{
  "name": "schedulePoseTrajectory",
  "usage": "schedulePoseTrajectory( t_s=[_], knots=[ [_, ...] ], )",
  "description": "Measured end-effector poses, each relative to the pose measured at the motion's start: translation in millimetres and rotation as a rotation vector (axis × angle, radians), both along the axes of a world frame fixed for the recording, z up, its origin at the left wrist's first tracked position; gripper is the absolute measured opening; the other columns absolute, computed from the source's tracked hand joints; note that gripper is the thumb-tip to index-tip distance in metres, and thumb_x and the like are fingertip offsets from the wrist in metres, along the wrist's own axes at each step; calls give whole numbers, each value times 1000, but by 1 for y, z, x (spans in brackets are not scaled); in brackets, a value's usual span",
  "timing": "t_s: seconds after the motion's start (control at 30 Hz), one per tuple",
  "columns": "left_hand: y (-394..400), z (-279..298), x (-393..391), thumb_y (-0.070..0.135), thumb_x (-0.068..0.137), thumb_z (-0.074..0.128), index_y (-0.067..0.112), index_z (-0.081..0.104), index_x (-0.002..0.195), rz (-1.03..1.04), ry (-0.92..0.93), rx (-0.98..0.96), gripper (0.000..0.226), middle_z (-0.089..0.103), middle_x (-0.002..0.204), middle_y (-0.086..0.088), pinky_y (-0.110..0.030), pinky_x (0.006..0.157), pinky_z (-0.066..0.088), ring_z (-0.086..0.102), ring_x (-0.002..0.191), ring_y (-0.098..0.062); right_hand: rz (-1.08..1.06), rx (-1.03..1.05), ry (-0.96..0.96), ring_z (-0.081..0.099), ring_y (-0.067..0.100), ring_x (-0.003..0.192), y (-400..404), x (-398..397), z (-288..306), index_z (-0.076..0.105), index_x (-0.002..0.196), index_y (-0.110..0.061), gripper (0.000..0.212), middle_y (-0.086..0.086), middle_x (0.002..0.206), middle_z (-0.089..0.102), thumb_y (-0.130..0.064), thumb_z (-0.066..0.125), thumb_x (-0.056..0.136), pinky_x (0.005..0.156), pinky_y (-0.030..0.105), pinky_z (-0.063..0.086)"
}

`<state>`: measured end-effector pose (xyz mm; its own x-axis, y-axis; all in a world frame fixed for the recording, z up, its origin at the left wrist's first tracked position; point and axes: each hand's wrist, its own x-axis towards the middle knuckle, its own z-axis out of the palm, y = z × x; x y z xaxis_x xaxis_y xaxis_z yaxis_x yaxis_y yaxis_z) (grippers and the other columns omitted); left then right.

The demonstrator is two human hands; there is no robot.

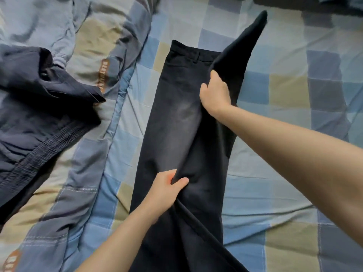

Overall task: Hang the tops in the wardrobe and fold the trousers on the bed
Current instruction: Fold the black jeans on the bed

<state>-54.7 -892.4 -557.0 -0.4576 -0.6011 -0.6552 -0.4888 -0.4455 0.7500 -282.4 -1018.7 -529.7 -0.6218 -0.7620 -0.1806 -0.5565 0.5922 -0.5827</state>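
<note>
Black trousers (174, 118) lie lengthwise on checked bedsheet (284, 91). Right hand (215, 93) grips raised fabric below waistband; left hand (166, 191) pinches a fold mid-leg. Dark jacket (39, 107) lies well left of trousers; bare sheet to their right.

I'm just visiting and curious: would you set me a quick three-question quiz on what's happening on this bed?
1. True or false: both hands grip the black trousers.
2. Which hand holds the part lifted up near the waistband: A) left hand B) right hand?
3. What lies to the left of the trousers on the checked bedding?

Key: 1 true. 2 B. 3 a dark navy garment.
</note>
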Motion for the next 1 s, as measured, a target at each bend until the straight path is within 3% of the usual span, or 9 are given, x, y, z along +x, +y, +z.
schedulePoseTrajectory(
  t_s=[0.07, 0.17, 0.3, 0.4, 0.5, 0.63, 0.77, 0.87, 1.0],
  knots=[
    [-20, -4, 22, 17, 89, 61, 12, 72, 86, 112, -43, 10, 12, 73, 87, -12, -36, 78, 57, 71, 84, -25, 77, 61, 30, 53, 32, 116, -24, 25, -8, 20, 151, -15, 57, 12, 133, 54, -18, 39, 98, 87, 36, 43],
    [-44, -22, 41, -3, 83, 55, 13, 72, 82, 179, -167, 69, 24, 69, 64, 2, -18, 48, 46, 61, 58, -16, 231, 197, -31, 49, 33, 122, -53, 51, -34, 16, 151, -13, 59, 15, 139, 47, -17, 41, 99, 95, 38, 43],
    [-67, -51, 29, 18, 84, 67, 21, 68, 88, 121, -187, -5, 5, 71, 79, 8, -23, 66, 50, 67, 76, -11, 336, 283, -71, 48, 34, 122, -72, 73, -67, 21, 148, -8, 53, 18, 138, 47, -16, 40, 99, 99, 37, 42],
    [-86, -60, 12, 31, 89, 66, 20, 62, 78, 164, -166, -167, 16, 65, 71, 7, -23, 60, 45, 62, 70, -10, 341, 240, -31, 50, 36, 118, -71, 83, -77, 11, 153, -12, 63, 19, 134, 50, -15, 41, 98, 92, 39, 44],
    [-93, -67, 12, 29, 91, 64, 5, 64, 82, 184, -165, -189, 26, 66, 73, -11, -29, 63, 49, 62, 68, -17, 353, 122, 51, 54, 35, 110, -62, 91, -78, 13, 153, -13, 62, 17, 124, 58, -12, 41, 97, 80, 38, 44],
    [-71, -82, 30, 23, 89, 67, 0, 61, 81, 132, -165, -120, 25, 59, 67, -3, -28, 62, 43, 54, 65, -13, 456, 189, 130, 58, 35, 101, -39, 93, -90, 12, 154, -19, 67, 15, 118, 60, -12, 43, 95, 77, 39, 47],
    [-57, -90, 42, 28, 90, 66, 3, 63, 83, 73, -228, -67, 26, 60, 66, -4, -26, 62, 43, 54, 64, -10, 512, 348, -63, 56, 35, 108, -29, 85, -105, 6, 154, -25, 65, 15, 124, 58, -20, 40, 98, 88, 41, 48],
    [-59, -89, 44, 27, 92, 62, 7, 62, 80, 34, -243, -95, 23, 62, 67, 5, -22, 61, 42, 54, 63, -8, 513, 246, -216, 46, 32, 127, -29, 77, -93, 27, 151, -16, 52, 13, 137, 53, -34, 35, 102, 104, 34, 36],
    [-58, -86, 45, 33, 96, 56, 6, 62, 82, 52, -228, -188, 31, 67, 76, -2, -21, 64, 43, 57, 70, -9, 188, -223, -289, 57, 12, 93, 11, 44, -70, 62, 117, -11, 30, -1, 99, 64, -14, 39, 98, 81, 19, 39]
  ],
)
